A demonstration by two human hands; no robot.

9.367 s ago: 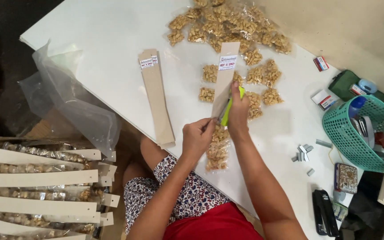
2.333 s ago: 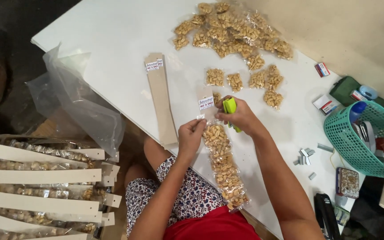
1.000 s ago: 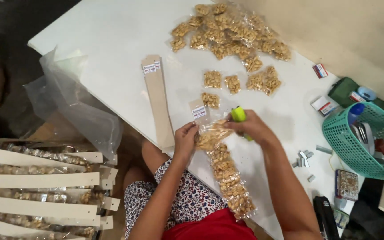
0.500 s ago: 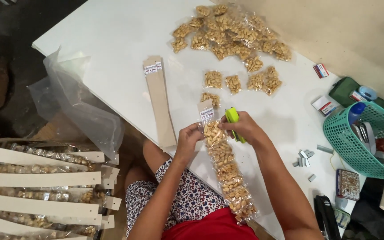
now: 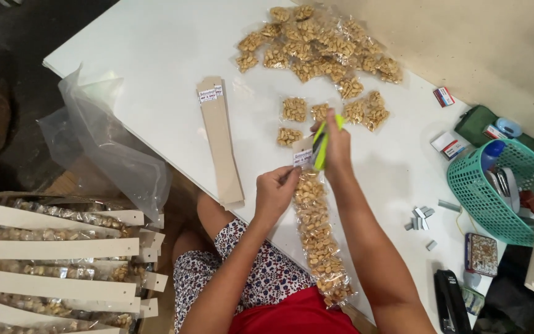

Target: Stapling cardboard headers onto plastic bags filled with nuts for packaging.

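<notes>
A blank cardboard strip point(image 5: 220, 142) is noted lying well to the left of the loaded strip of peanut packets point(image 5: 319, 238). The loaded strip's long axis runs from the table edge near the person's lap up toward the loose packets point(image 5: 319, 49). Its upper end is pinched by the left hand point(image 5: 274, 190), fingers closed on the label card there. Just above and right of that end, a green stapler point(image 5: 321, 143) is held closed-fisted in the right hand point(image 5: 336, 145), the nearer hand to the label. Compared with half a second ago, the stapler is raised slightly off the strip.
</notes>
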